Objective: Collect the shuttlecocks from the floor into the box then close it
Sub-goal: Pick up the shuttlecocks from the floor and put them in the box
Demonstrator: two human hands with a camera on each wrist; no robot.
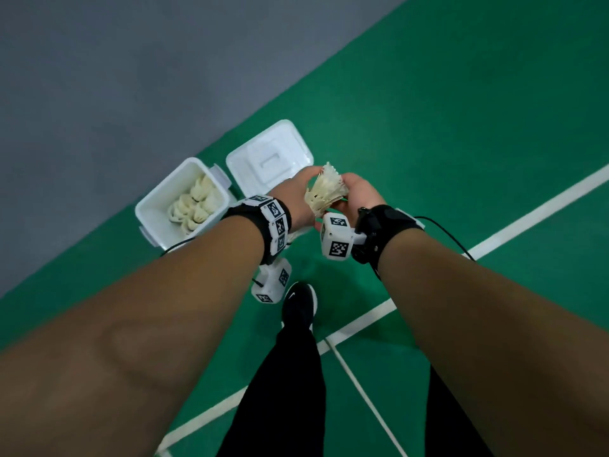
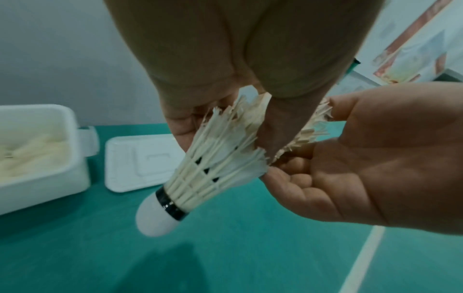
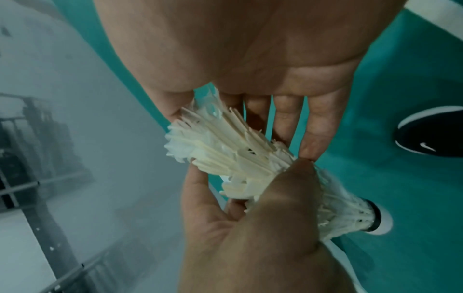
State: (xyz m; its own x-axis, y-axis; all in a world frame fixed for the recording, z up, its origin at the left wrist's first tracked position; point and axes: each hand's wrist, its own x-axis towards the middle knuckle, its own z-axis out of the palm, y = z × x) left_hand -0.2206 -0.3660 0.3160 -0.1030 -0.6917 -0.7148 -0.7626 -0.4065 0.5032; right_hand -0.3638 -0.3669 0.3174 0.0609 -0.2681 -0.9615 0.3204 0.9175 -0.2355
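head view: left hand (image 1: 295,201) and right hand (image 1: 361,196) hold shuttlecocks (image 1: 324,192).

Left hand (image 2: 225,49) and right hand (image 2: 375,154) both grip a frayed shuttlecock (image 2: 213,168).

Colours: shuttlecock (image 2: 218,164), cream feathers, white cork, black band; box (image 1: 148,212) and lid (image 1: 298,143), white; floor (image 1: 461,127), green with white lines, grey at upper left; shoe (image 1: 298,301), black with white logo; wrist cubes (image 1: 337,239), white with black square codes.
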